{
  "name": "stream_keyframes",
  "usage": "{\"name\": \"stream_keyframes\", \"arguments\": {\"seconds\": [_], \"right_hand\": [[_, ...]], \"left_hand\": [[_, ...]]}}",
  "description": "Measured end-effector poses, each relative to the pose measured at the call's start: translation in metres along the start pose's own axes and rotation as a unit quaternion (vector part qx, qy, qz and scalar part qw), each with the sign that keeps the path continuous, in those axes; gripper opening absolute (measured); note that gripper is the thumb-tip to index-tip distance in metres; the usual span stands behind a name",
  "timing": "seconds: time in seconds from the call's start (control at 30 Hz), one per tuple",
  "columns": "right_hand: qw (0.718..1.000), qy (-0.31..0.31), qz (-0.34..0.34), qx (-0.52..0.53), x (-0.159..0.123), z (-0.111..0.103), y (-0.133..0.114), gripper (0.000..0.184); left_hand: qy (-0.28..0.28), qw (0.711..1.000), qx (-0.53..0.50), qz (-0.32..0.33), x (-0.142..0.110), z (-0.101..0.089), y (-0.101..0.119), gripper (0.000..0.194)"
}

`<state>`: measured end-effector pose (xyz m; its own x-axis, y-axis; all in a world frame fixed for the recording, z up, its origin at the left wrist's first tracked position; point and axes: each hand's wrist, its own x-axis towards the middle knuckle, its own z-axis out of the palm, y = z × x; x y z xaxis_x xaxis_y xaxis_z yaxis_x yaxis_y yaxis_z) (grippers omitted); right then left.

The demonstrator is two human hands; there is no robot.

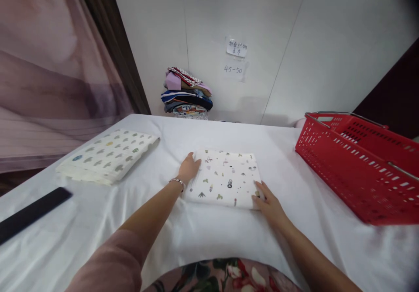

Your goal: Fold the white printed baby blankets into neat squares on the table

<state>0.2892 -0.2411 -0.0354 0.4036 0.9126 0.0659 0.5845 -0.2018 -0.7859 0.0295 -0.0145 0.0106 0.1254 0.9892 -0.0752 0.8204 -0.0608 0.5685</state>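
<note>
Loosely spread, both hands [188, 169] touch opposite sides of the folded, patterned white cloth [225, 177].

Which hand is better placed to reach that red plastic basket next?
Probably the right hand: at the right edge of the folded white printed cloth, it's nearer the basket. The left hand is at the opposite edge.

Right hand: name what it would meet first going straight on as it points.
The right hand would first meet the folded, white, rectangular cloth with small printed motifs, whose right edge it seems to be touching; depth is hard to judge.
</note>
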Motion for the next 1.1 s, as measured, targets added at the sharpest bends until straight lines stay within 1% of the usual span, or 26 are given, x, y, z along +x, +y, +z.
{"name": "stream_keyframes", "arguments": {"seconds": [0.07,0.17,0.27,0.33,0.37,0.4,0.43,0.5,0.53,0.6,0.67,0.73,0.77,0.8,0.83,0.9,0.97,1.03,1.1], "right_hand": [[1.000,0.000,0.000,0.023,0.007,0.000,0.001,0.051],[0.998,-0.026,-0.002,0.056,0.025,-0.009,0.007,0.050],[0.997,-0.045,-0.029,0.056,0.059,-0.027,0.014,0.045],[0.997,-0.036,-0.060,0.038,0.090,-0.042,0.016,0.039],[0.997,-0.016,-0.069,0.028,0.106,-0.049,0.017,0.037],[0.997,0.032,-0.064,0.007,0.121,-0.055,0.017,0.033],[0.997,0.061,-0.051,-0.017,0.135,-0.059,0.016,0.030],[0.994,0.097,-0.025,-0.039,0.153,-0.062,0.015,0.029],[0.994,0.102,-0.011,-0.043,0.157,-0.062,0.016,0.030],[0.994,0.101,0.014,-0.044,0.154,-0.057,0.019,0.035],[0.994,0.105,0.029,-0.033,0.141,-0.051,0.024,0.043],[0.992,0.122,0.043,-0.002,0.123,-0.045,0.028,0.052],[0.989,0.131,0.057,0.023,0.113,-0.042,0.030,0.056],[0.986,0.137,0.074,0.054,0.103,-0.040,0.031,0.060],[0.983,0.136,0.093,0.086,0.094,-0.037,0.031,0.064],[0.975,0.121,0.118,0.147,0.080,-0.032,0.031,0.072],[0.970,0.102,0.119,0.184,0.072,-0.027,0.031,0.077],[0.970,0.092,0.113,0.194,0.074,-0.024,0.032,0.080],[0.971,0.085,0.110,0.195,0.086,-0.025,0.033,0.080]], "left_hand": [[0.002,1.000,-0.009,-0.013,-0.003,0.000,0.000,0.060],[0.002,0.999,-0.028,-0.032,-0.010,0.001,-0.004,0.059],[-0.006,0.996,-0.074,-0.054,-0.030,0.006,-0.007,0.062],[-0.028,0.988,-0.140,-0.062,-0.050,0.014,-0.004,0.064],[-0.048,0.980,-0.182,-0.062,-0.063,0.019,-0.002,0.065],[-0.075,0.969,-0.228,-0.058,-0.075,0.024,0.001,0.067],[-0.105,0.957,-0.267,-0.051,-0.086,0.029,0.005,0.070],[-0.148,0.937,-0.315,-0.040,-0.103,0.035,0.009,0.074],[-0.157,0.932,-0.324,-0.041,-0.108,0.036,0.010,0.073],[-0.143,0.937,-0.316,-0.051,-0.108,0.032,0.007,0.066],[-0.086,0.956,-0.275,-0.054,-0.099,0.024,0.000,0.056],[-0.007,0.976,-0.218,-0.025,-0.085,0.017,-0.005,0.047],[0.026,0.981,-0.192,-0.002,-0.078,0.014,-0.007,0.044],[0.049,0.983,-0.173,0.020,-0.071,0.013,-0.007,0.043],[0.060,0.985,-0.160,0.038,-0.065,0.013,-0.006,0.042],[0.040,0.987,-0.143,0.056,-0.057,0.015,-0.001,0.043],[0.006,0.991,-0.117,0.061,-0.053,0.019,0.006,0.044],[-0.013,0.994,-0.092,0.055,-0.057,0.022,0.013,0.041],[-0.018,0.995,-0.085,0.045,-0.068,0.025,0.018,0.038]]}}
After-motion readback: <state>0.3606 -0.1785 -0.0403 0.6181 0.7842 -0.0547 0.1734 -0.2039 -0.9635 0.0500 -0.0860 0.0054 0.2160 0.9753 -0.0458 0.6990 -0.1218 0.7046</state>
